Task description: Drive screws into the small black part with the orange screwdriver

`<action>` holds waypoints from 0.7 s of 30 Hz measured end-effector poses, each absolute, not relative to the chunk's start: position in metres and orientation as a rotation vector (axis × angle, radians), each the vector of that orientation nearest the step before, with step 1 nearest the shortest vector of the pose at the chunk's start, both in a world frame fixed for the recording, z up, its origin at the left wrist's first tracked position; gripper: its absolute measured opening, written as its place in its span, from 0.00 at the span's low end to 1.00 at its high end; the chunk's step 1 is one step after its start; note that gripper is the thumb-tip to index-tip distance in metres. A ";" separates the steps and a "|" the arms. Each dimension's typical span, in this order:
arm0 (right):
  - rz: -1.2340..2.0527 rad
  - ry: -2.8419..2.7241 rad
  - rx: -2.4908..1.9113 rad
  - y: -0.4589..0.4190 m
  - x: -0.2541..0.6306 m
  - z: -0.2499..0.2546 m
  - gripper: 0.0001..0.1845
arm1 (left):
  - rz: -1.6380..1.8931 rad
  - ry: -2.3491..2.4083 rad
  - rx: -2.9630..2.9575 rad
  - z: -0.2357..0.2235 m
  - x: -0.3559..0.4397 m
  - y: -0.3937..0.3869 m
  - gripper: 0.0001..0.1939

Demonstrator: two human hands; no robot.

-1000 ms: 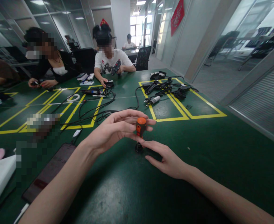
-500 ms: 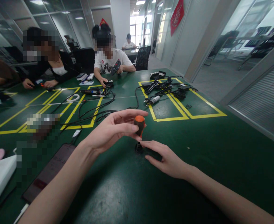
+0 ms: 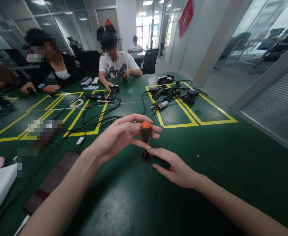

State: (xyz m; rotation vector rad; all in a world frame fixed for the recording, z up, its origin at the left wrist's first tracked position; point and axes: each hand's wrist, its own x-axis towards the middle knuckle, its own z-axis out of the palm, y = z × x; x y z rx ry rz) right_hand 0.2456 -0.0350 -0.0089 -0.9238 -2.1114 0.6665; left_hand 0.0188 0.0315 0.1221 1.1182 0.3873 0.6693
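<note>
In the head view, an upright short screwdriver (image 3: pixel 146 135) with an orange-and-black handle has its lower end at a small round black part (image 3: pixel 146 156) on the green table. The thumb and loosely stretched fingers of my left hand (image 3: pixel 124 131) are about the handle, with one finger passing low beside it. My right hand (image 3: pixel 172 165) lies low to the right, fingers extended and thumb apart. Its foremost fingertip reaches the top of the black part, close to the shaft; the exact contact is unclear.
A phone (image 3: pixel 53 180) and a white box-like item (image 3: pixel 1 190) lie at left. Cables and tools (image 3: pixel 168 93) crowd yellow-taped areas farther back. A small spring (image 3: pixel 198 112) lies at right. Across the table, a person (image 3: pixel 119 62) holds a power drill (image 3: pixel 121 71).
My left thumb has drawn back left from the handle's front and the fingers have spread farther right. More of the handle shows. The right hand has barely moved.
</note>
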 end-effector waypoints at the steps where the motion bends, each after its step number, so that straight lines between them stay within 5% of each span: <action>1: 0.673 -2.112 -0.925 -0.035 0.246 -0.009 0.27 | 0.670 0.389 1.121 0.122 0.019 0.032 0.09; 11: 0.641 -2.129 -0.932 -0.035 0.246 -0.008 0.27 | 0.699 0.476 1.162 0.123 0.019 0.029 0.18; 21: 0.639 -2.124 -0.941 -0.035 0.246 -0.009 0.27 | 0.678 0.420 1.163 0.123 0.018 0.028 0.11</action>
